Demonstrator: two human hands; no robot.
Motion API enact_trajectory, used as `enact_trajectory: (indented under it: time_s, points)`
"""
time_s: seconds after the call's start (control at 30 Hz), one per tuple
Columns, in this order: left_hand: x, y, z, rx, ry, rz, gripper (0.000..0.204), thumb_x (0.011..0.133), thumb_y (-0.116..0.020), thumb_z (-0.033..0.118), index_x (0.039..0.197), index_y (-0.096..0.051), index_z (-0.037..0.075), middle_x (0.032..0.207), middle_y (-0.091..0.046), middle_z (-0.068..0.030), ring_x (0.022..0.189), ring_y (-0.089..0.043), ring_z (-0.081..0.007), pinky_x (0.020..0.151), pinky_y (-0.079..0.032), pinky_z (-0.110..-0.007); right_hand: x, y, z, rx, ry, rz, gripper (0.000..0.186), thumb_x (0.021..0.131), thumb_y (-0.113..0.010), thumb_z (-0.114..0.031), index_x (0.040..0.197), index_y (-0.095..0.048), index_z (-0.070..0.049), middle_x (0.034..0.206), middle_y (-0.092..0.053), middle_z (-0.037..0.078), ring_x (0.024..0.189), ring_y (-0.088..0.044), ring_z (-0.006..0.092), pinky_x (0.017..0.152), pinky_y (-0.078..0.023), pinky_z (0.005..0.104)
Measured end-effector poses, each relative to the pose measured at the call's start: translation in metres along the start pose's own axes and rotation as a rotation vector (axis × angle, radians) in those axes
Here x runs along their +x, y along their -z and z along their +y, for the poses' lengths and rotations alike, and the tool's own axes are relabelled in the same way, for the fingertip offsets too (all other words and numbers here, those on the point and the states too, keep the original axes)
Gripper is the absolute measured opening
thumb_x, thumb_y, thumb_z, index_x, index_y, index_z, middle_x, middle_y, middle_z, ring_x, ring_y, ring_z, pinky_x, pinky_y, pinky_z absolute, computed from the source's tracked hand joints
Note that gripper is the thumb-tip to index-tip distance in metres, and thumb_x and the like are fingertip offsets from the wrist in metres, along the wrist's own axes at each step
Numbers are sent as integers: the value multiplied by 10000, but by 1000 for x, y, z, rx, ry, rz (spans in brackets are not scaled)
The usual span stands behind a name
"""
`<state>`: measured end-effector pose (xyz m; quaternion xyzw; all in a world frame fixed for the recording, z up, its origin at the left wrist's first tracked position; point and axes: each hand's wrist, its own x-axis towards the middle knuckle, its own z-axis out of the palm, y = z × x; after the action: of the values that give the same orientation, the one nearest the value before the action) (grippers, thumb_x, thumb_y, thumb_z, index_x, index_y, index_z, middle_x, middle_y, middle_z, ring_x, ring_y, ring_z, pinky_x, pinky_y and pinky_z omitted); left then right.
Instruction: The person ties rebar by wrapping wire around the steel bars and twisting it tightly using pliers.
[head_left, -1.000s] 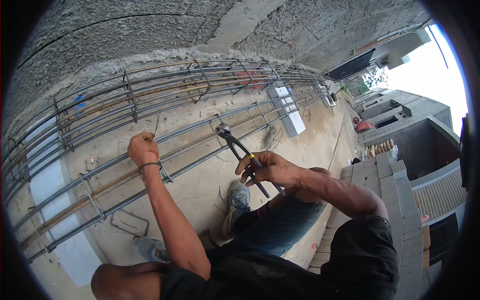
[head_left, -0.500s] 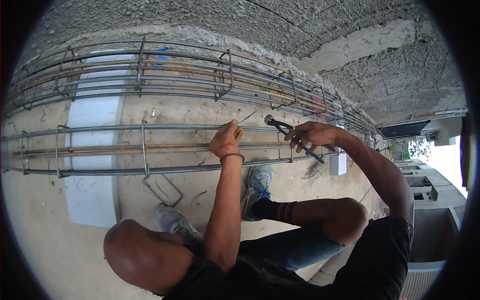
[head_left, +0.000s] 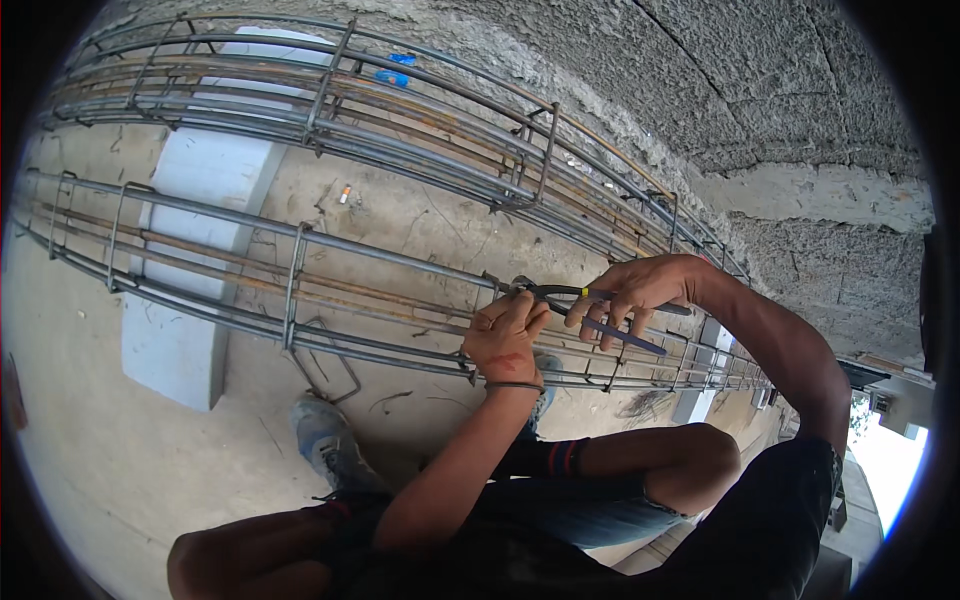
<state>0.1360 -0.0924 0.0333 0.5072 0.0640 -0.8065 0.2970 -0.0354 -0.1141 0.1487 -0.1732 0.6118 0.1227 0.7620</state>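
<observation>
My right hand (head_left: 648, 286) is wrapped around dark-handled pincers (head_left: 553, 291), with the two handles spread apart. The jaws sit against the upper bar of the nearer rebar cage (head_left: 390, 261), where a stirrup crosses it. Right below the jaws, my left hand (head_left: 503, 342) has its fingertips pinched together at the same spot. Whatever lies between those fingers is too small or hidden to make out. My left wrist wears a dark band and reaches over the cage's lower bars.
A second rebar cage (head_left: 420, 118) runs alongside, close to the rough wall (head_left: 760, 90). White blocks (head_left: 185, 345) lie under the cages. A bent stirrup (head_left: 325, 365) rests on the floor near my shoe (head_left: 330, 440). Loose wires and blue scraps (head_left: 392, 77) are scattered about.
My left hand has moved right along the bar to the stirrup crossing. The pincers' jaws have come down to the bar beside its fingers. The view has shifted and tilted.
</observation>
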Motion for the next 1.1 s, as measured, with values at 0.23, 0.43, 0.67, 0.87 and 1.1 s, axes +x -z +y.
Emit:
enact_trajectory:
  time_s: [0.23, 0.43, 0.67, 0.87, 1.1]
  points:
    - [-7, 0, -2, -70, -33, -16, 115, 762, -706, 33, 796, -600, 5, 780, -629, -96, 673, -648, -180, 635, -571, -266, 11, 13, -4, -55, 31, -123, 496, 757, -477, -49, 1254, -491, -52, 1194, -543, 129, 1009, -604, 229, 830, -539, 363]
    - [-6, 4, -4, -89, 20, -28, 124, 771, -715, 62, 802, -607, 8, 770, -630, -95, 672, -645, -173, 625, -565, -254, 10, 4, 1, -18, 48, -139, 423, 793, -451, -59, 1211, -513, -45, 1073, -551, 103, 875, -597, 187, 676, -531, 290]
    - [-8, 12, -6, -86, 107, -44, 247, 794, -714, 232, 851, -595, 23, 782, -604, -81, 718, -627, -189, 675, -550, -290, 10, -44, 1, -323, 107, 244, 162, 815, -407, -43, 909, -538, -28, 801, -549, 99, 676, -565, 177, 579, -494, 326]
    - [-7, -28, 6, -340, 460, -154, 352, 813, -672, 380, 838, -534, 56, 794, -575, -71, 772, -598, -197, 769, -511, -333, 1, -69, -7, -1376, 86, 761, 235, 804, -484, -72, 1025, -508, 3, 892, -541, 211, 766, -585, 303, 639, -490, 402]
    - [23, -60, -1, -554, 563, 26, 320, 892, -522, 280, 657, -354, 140, 561, -384, -5, 521, -426, -161, 640, -483, -338, -11, -64, -27, -1430, 102, 877, 375, 782, -562, -100, 1111, -444, 37, 850, -558, 195, 809, -588, 327, 678, -484, 421]
